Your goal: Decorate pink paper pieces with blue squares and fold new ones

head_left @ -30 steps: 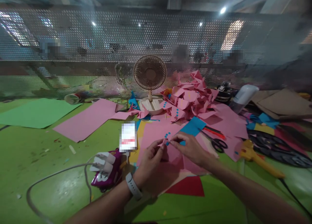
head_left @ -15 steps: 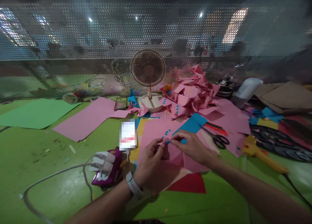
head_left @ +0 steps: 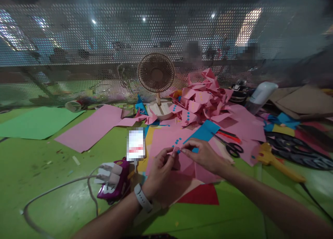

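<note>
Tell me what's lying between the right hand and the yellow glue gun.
Black scissors and some pink paper lie between the right hand and the yellow glue gun, as the head view shows.

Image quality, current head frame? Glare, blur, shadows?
Head view: dim overall; glare on the green table at left; shadow on the pink sheet beside the left hand; scene beyond the perforated screen hazy; phone pixelated, unreadable.
</note>
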